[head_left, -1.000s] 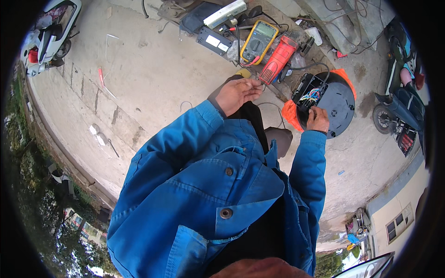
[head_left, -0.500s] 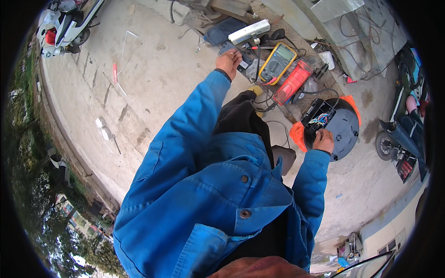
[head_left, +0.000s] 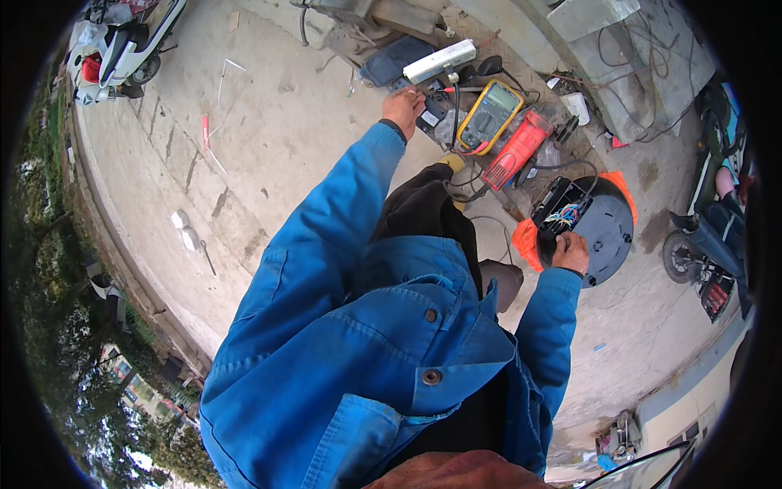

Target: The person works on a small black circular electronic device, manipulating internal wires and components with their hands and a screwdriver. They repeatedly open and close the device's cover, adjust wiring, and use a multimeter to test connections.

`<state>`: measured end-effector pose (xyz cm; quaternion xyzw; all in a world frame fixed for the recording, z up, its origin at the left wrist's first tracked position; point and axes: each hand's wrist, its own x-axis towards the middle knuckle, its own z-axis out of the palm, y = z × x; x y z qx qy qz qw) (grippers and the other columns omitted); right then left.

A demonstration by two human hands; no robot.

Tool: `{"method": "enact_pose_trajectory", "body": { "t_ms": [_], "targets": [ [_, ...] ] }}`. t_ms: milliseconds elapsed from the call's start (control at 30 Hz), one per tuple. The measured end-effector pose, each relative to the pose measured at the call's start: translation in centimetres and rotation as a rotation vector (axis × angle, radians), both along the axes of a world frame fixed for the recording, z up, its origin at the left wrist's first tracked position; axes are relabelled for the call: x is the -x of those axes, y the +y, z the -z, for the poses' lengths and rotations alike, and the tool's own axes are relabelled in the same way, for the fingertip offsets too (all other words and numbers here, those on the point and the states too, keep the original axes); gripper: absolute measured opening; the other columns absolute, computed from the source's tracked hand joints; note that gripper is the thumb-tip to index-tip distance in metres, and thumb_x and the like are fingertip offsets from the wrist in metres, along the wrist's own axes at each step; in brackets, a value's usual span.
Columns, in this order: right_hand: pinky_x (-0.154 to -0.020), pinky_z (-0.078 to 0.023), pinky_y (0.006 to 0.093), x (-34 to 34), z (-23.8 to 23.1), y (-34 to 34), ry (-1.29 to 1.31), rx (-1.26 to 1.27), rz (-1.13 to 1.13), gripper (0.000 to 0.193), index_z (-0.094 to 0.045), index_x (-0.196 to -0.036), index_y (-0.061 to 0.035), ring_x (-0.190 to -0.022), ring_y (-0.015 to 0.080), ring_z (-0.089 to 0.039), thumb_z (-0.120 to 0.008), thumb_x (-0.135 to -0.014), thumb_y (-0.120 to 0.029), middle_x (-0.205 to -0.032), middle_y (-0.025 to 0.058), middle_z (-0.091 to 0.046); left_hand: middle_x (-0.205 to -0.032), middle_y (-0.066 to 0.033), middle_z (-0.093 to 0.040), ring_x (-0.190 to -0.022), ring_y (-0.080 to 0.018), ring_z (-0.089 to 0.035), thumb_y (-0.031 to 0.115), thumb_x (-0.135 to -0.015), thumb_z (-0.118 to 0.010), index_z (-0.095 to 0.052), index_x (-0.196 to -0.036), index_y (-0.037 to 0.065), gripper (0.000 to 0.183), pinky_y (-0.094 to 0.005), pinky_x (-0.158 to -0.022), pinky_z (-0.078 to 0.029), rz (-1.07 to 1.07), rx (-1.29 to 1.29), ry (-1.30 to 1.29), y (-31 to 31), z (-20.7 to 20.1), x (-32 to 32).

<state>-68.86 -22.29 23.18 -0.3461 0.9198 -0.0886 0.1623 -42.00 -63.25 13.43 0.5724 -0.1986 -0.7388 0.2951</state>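
My right hand [head_left: 572,253] grips the near edge of an open black case [head_left: 562,204]; its thumb and fingers are closed there. Thin coloured wires [head_left: 563,217] lie bunched inside the case. Beneath it is a round dark disc [head_left: 609,236], with orange cloth [head_left: 528,243] showing at its sides. Farther off to the left, my left hand [head_left: 405,110] is closed, fingers bent together, beside a small black box with a pale label [head_left: 429,116]. What those fingers pinch is hidden. Between the hands lie a yellow-framed multimeter [head_left: 490,116] and a red power tool [head_left: 518,150].
A white power strip [head_left: 440,62] lies beyond my left hand, with cables around it. Grey slabs [head_left: 627,81] stand at the far right. Parked scooters are at the upper left [head_left: 122,49] and right [head_left: 700,253]. A red-handled item [head_left: 205,132] lies on the concrete.
The whole view has shifted slightly. My left fingers have drawn back a little near the labelled black box. My right hand stays on the open black case.
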Motion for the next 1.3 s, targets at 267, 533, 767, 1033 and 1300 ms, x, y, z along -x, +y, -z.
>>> {"method": "enact_pose_trajectory", "body": {
  "t_ms": [267,533,767,1033,1300],
  "targets": [
    [-0.075,-0.057,0.0487,-0.5,0.7,0.8,0.057,0.055,-0.025,0.009,-0.073,-0.097,-0.0145,-0.088,0.0373,-0.07,-0.077,-0.089,-0.015,-0.099,0.0097,-0.07,-0.114,-0.01,-0.06,-0.107,-0.0229,-0.058,0.013,-0.103,-0.059,-0.059,-0.127,-0.001,0.028,-0.0369,-0.095,-0.05,-0.07,-0.028,0.064,-0.6,-0.1,0.9],
    [-0.078,-0.058,0.0472,-1.1,0.9,1.5,0.047,0.151,-0.091,0.013,-0.076,-0.103,-0.0145,-0.09,0.0361,-0.07,-0.073,-0.091,-0.012,-0.101,0.0098,-0.07,-0.12,-0.0095,-0.065,-0.106,-0.0201,-0.062,0.012,-0.101,-0.06,-0.063,-0.131,-0.001,0.033,-0.0336,-0.096,-0.051,-0.053,0.069,-0.033,1.5,-0.2,-0.8],
    [-0.077,-0.059,0.0484,-1.3,0.8,1.4,0.068,0.095,0.007,0.015,-0.073,-0.104,-0.015,-0.088,0.0368,-0.071,-0.072,-0.09,-0.009,-0.103,0.0085,-0.07,-0.125,-0.0153,-0.067,-0.115,-0.023,-0.063,0.011,-0.096,-0.064,-0.061,-0.136,-0.006,0.043,-0.0341,-0.104,-0.047,0.105,0.358,-0.416,6.7,0.4,-4.5],
    [-0.075,-0.059,0.0473,-1.5,0.5,2.0,0.096,0.067,0.087,0.014,-0.076,-0.1,-0.012,-0.084,0.0368,-0.072,-0.079,-0.086,-0.014,-0.093,0.0105,-0.072,-0.117,-0.01,-0.07,-0.102,-0.0158,-0.064,0.011,-0.101,-0.064,-0.064,-0.127,-0.004,0.03,-0.0299,-0.089,-0.053,0.585,0.495,-0.163,14.5,-6.0,-0.6],
    [-0.073,-0.059,0.0494,0.6,0.9,1.3,0.04,0.065,0.017,0.01,-0.078,-0.092,-0.0151,-0.08,0.0376,-0.071,-0.076,-0.083,-0.011,-0.091,0.0113,-0.069,-0.104,-0.0121,-0.069,-0.094,-0.0208,-0.069,0.011,-0.098,-0.069,-0.067,-0.125,0.003,0.028,-0.0331,-0.087,-0.056,1.259,0.609,-0.05,22.1,-9.1,6.9]
  ]
}}
